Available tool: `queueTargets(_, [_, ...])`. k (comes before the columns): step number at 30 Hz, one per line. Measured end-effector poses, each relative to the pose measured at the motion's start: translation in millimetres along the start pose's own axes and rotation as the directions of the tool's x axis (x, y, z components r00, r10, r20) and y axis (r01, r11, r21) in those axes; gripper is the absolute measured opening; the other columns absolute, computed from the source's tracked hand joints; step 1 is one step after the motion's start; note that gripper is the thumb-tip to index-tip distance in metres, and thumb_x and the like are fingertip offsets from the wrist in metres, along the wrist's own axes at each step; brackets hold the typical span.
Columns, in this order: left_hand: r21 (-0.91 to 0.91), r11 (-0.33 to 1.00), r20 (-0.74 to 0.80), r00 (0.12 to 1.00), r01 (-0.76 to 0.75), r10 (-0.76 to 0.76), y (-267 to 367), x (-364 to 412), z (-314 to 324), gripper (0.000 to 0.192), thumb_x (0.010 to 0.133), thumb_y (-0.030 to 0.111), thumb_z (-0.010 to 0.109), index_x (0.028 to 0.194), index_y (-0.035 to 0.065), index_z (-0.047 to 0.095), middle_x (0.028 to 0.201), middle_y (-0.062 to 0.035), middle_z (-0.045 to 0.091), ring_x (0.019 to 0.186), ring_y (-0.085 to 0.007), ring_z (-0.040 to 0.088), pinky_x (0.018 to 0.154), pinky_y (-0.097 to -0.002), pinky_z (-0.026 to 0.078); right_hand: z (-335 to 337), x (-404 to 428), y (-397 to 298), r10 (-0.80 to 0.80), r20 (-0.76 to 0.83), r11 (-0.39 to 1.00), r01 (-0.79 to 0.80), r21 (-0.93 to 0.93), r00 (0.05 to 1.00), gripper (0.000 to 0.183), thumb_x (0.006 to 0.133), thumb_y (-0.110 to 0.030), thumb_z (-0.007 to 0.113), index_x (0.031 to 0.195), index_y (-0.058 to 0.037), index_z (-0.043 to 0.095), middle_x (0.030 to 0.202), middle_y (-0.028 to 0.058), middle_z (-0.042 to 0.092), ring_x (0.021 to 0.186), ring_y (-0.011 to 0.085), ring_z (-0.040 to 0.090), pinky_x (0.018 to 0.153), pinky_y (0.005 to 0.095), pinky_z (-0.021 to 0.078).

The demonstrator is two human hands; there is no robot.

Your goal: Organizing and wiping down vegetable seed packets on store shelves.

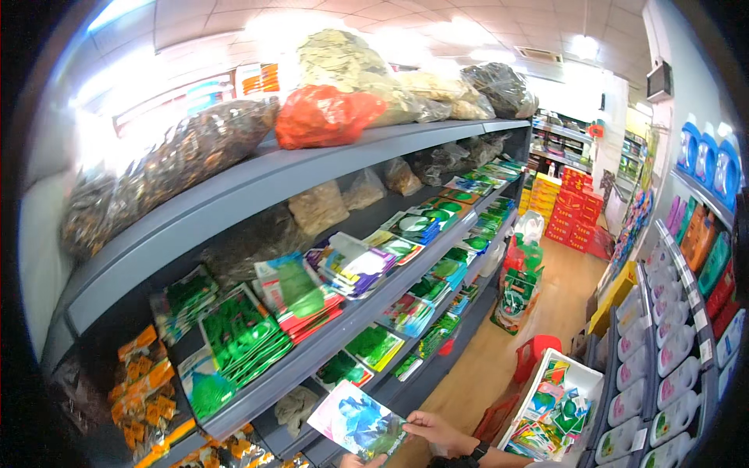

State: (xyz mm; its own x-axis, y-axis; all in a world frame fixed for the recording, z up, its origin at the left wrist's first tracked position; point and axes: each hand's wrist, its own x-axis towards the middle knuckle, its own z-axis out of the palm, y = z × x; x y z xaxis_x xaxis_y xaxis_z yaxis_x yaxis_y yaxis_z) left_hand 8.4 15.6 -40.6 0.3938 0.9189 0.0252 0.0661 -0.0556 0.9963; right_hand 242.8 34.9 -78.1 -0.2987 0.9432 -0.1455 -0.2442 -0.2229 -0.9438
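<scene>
Low in the view, my left hand (364,461) pinches the bottom edge of a printed seed packet (358,422) with blue, pink and green colours. At its right edge, my right hand (432,430) grips the same packet between thumb and fingers; a dark watch is on that wrist. Beyond the packet, grey metal shelves (351,304) hold stacks of mostly green seed packets (246,339). Right of my right hand, a white foam box (592,380) contains many loose colourful packets (550,415).
A red plastic stool (535,351) stands by the foam box. Bulging clear bags and a red bag (327,116) lie on the top shelf. Detergent jugs (629,403) line the right-hand shelves. Large green bags (518,292) and red cartons (573,213) stand farther along the aisle.
</scene>
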Motion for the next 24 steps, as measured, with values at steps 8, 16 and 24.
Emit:
queueTargets(8, [0.335,0.936,0.070,0.988,0.108,-0.139,34.7,86.3,39.5,0.024,0.085,0.012,0.062,0.103,-0.0054,0.063,0.086,-0.0136,0.069,0.077,-0.0136,0.060,0.070,-0.0296,0.048,-105.2,18.4,-21.6,0.027,0.054,0.978,-0.015,-0.208,0.998,0.016,0.093,-0.019,0.057,0.090,-0.0031,0.061,0.083,-0.0022,0.060,0.080,0.0062,0.054,0.073,0.0220,0.0430])
queueTargets(16, [0.281,0.955,0.111,0.986,0.090,-0.126,37.1,209.5,90.7,0.021,0.084,0.011,0.064,0.097,-0.0051,0.064,0.082,-0.0142,0.068,0.073,-0.0146,0.060,0.067,-0.0299,0.048,-203.7,52.2,-84.8,0.014,0.058,0.961,0.003,-0.278,0.998,0.020,0.091,-0.022,0.060,0.089,-0.0025,0.061,0.079,-0.0047,0.054,0.075,0.0043,0.047,0.066,0.0217,0.0392])
queueTargets(24, [0.408,0.878,0.342,0.934,-0.250,0.107,49.9,290.9,132.4,0.029,0.077,0.010,0.071,0.101,-0.0027,0.063,0.096,-0.0187,0.064,0.077,-0.0332,0.061,0.069,-0.0350,0.049,-287.8,68.4,-103.8,-0.160,-0.023,0.947,0.147,-0.287,0.987,0.016,0.089,-0.016,0.061,0.094,-0.0012,0.061,0.090,-0.0011,0.060,0.088,0.0067,0.054,0.078,0.0232,0.0445])
